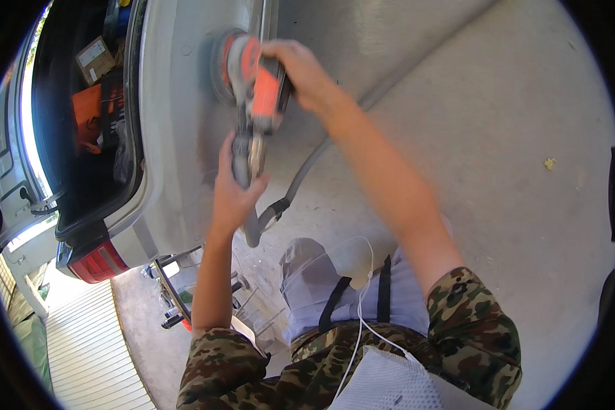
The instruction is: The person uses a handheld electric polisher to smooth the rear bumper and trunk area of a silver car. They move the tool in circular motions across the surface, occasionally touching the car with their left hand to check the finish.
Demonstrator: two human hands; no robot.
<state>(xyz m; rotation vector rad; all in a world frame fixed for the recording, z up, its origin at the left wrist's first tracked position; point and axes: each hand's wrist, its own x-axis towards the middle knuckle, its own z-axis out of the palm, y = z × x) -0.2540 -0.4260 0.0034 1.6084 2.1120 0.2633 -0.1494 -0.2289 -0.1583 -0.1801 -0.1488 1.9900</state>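
An orange and grey orbital sander (pixel 265 92) lies with its round pad against the light grey side panel of a vehicle (pixel 177 154). My right hand (pixel 305 69) is wrapped over the sander's head end. Lower down, my left hand (pixel 238 192) grips the rear handle, where a grey hose (pixel 307 166) joins the tool. The hose bends below my left hand and runs off over the floor to the upper right. The sander and both hands are somewhat blurred, and the sander hides the panel under its pad.
A cardboard box (pixel 96 59) and an orange bag (pixel 87 118) lie inside the vehicle's opening. The red tail light (pixel 98 262) is at the lower left. Beneath my left forearm stands a cart (pixel 171 289) with assorted items. A thin white cable (pixel 360 307) hangs before my body.
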